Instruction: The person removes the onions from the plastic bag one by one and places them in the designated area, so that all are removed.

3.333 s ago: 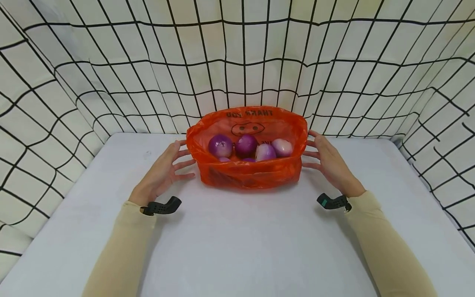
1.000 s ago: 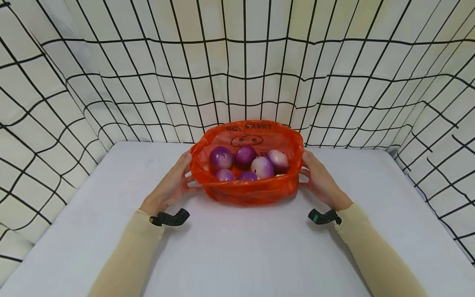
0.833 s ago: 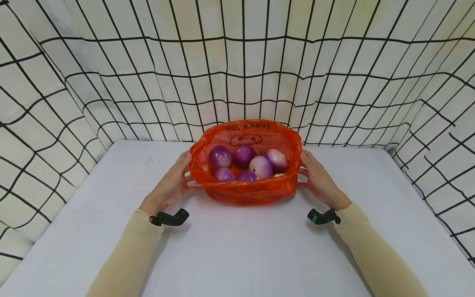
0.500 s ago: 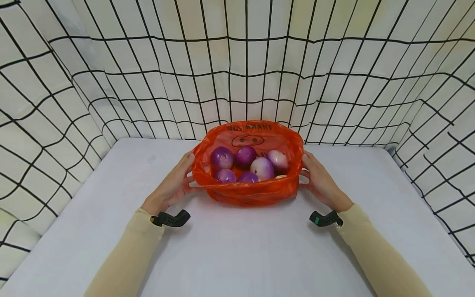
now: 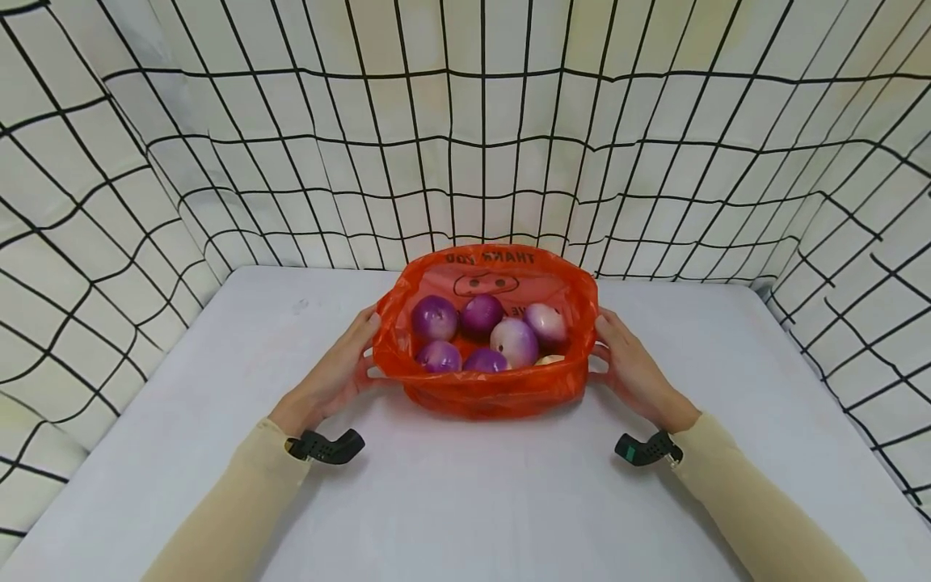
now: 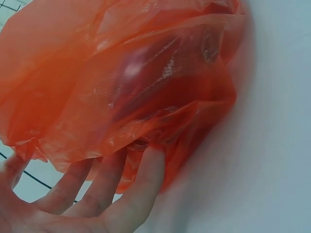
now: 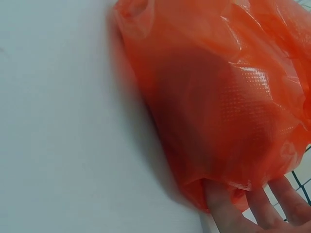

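Observation:
An orange-red plastic bag (image 5: 494, 396) stands wide open on the white table, its rim turned outward. Several purple onions (image 5: 435, 318) lie inside, some paler, such as one whitish-purple onion (image 5: 514, 343). On the bag's left side rests my left hand (image 5: 330, 376), thumb near the rim and fingers lower down. My right hand (image 5: 636, 376) presses the opposite side in the same way. The left wrist view shows extended fingers (image 6: 141, 194) touching the crumpled plastic, their tips partly under a fold. In the right wrist view, fingertips (image 7: 221, 199) meet the bag's lower side.
Black netting (image 5: 480, 145) over a white backing surrounds the table (image 5: 465, 501) at the back and both sides. Dark wrist devices (image 5: 327, 446) sit at both cuffs of the beige sleeves (image 5: 233, 501).
My hands, first spread beside the bag, have come against its sides. The bag has slid away from the back netting toward me, and more of the onions shows.

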